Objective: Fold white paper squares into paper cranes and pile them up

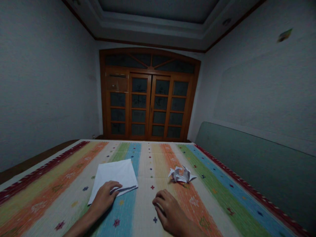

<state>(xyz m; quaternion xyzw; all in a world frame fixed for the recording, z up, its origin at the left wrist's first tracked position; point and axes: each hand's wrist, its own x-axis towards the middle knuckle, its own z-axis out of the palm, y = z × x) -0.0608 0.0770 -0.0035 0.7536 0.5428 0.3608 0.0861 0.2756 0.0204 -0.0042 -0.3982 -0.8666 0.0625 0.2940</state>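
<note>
Curls right hand [169, 210] loosely, apparently empty, over striped multicoloured cloth-covered tabletop [142, 217]; rests left hand [106, 194] at near edge of flat white paper sheet [116, 172], perhaps steadying it, cannot tell if pinching; has 1 crumpled white paper [182, 177] beyond right hand.

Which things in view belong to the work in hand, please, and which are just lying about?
Apparently in use:
white paper, under the left hand

Apparently just about:
crumpled paper, untouched, beyond the right hand
striped tablecloth, beneath both papers
wooden doors, in the background
</note>
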